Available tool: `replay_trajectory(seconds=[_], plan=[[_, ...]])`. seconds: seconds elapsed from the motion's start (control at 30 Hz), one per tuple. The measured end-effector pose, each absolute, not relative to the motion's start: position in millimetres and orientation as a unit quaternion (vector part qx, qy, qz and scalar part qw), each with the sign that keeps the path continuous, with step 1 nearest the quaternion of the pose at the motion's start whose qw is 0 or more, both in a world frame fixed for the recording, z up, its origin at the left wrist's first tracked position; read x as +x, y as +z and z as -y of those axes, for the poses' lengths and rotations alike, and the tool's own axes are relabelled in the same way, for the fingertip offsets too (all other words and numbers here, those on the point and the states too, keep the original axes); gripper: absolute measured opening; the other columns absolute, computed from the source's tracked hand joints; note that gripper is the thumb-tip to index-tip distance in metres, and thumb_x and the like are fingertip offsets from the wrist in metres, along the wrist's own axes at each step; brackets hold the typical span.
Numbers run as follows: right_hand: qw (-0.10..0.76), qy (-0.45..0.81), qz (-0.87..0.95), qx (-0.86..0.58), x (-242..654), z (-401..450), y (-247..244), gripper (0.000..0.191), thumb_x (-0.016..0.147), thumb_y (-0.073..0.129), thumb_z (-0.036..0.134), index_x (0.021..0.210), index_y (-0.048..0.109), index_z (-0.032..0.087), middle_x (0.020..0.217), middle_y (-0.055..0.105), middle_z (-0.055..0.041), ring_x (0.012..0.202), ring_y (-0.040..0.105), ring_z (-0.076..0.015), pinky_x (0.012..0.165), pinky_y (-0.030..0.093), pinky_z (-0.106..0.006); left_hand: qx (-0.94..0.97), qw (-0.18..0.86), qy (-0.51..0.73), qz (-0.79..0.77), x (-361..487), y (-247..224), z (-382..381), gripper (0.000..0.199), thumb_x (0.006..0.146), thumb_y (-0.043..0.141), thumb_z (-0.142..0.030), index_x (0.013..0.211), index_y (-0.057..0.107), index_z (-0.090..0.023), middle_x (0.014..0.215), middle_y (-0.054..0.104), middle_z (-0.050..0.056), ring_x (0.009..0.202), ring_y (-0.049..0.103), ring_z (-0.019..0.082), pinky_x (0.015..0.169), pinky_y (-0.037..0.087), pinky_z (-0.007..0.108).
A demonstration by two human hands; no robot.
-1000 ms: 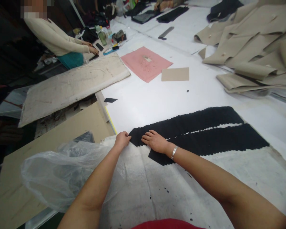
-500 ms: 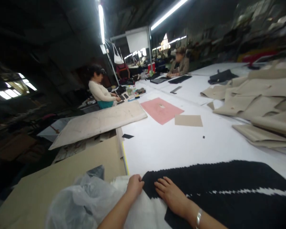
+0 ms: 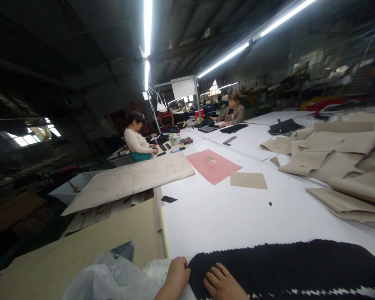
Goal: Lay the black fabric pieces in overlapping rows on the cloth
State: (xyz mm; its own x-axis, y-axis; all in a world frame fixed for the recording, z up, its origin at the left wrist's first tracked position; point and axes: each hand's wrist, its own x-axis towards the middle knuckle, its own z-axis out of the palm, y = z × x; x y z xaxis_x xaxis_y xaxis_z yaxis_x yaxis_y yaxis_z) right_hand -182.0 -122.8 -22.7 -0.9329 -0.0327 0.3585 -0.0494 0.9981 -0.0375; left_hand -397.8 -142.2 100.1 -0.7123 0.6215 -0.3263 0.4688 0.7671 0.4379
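Note:
A long black fabric piece [image 3: 284, 266] with a zigzag-cut edge lies across the near side of the white table. At its left end my left hand [image 3: 177, 273] is closed, the fingertips pinching the fabric's edge. My right hand [image 3: 223, 284] rests palm down on the same piece, fingers stretched out and slightly apart. The lower part of this hand is cut off by the frame. Beside my left hand lies crumpled clear plastic sheeting [image 3: 112, 279].
Beige cut pieces [image 3: 328, 154] are heaped at right. A pink sheet [image 3: 214, 166], a beige rectangle [image 3: 248, 180] and a small black scrap [image 3: 169, 199] lie farther back. A large board [image 3: 128, 179] is at left. Two people sit beyond, one in a cream top [image 3: 137, 141].
The view has tilted upward, so everything sits lower in the picture. Both hands stay at about the same places on the black fabric.

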Motion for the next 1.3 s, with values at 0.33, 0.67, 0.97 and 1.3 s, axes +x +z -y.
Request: replay_trajectory(seconds=[0.33,0.67,0.97,1.3], plan=[[0.105,0.051,0.993,0.017,-172.8,138.9,29.6,0.033,0.08,0.046,0.015,0.111,0.055,0.016,0.104,0.06,-0.0088,0.101,0.049,-0.0232,0.097,0.027,-0.044,0.329,0.23,0.088,-0.912,-354.3,51.1,242.6,0.008,0.076,0.058,-0.024,0.075,0.063,-0.018,0.083,0.064,0.005,0.085,0.058,0.019,0.072,0.043,0.028],[0.074,0.076,0.994,0.02,-174.3,138.7,32.5,0.031,0.085,0.04,0.014,0.114,0.053,0.015,0.107,0.057,-0.01,0.105,0.043,-0.0229,0.096,0.025,-0.044,0.354,0.2,0.09,-0.909,-358.9,35.0,256.7,0.011,0.071,0.059,-0.027,0.067,0.06,-0.017,0.068,0.062,0.001,0.067,0.054,0.013,0.061,0.036,0.022],[0.083,0.079,0.993,0.023,-175.2,137.7,32.5,0.031,0.086,0.04,0.015,0.113,0.053,0.014,0.105,0.057,-0.0099,0.103,0.044,-0.0232,0.095,0.025,-0.043,0.345,0.214,0.092,-0.909,-354.3,38.6,255.8,0.011,0.072,0.059,-0.028,0.068,0.06,-0.017,0.065,0.061,0.001,0.068,0.055,0.013,0.061,0.037,0.022],[0.076,0.089,0.993,0.02,-174.7,137.9,33.2,0.031,0.086,0.04,0.015,0.114,0.053,0.014,0.106,0.057,-0.0107,0.103,0.044,-0.023,0.096,0.024,-0.043,0.426,0.105,0.052,-0.897,-339.8,43.9,259.2,0.035,0.076,0.057,-0.025,0.11,0.051,-0.018,0.103,0.058,0.008,0.093,0.052,0.018,0.079,0.039,0.028]])
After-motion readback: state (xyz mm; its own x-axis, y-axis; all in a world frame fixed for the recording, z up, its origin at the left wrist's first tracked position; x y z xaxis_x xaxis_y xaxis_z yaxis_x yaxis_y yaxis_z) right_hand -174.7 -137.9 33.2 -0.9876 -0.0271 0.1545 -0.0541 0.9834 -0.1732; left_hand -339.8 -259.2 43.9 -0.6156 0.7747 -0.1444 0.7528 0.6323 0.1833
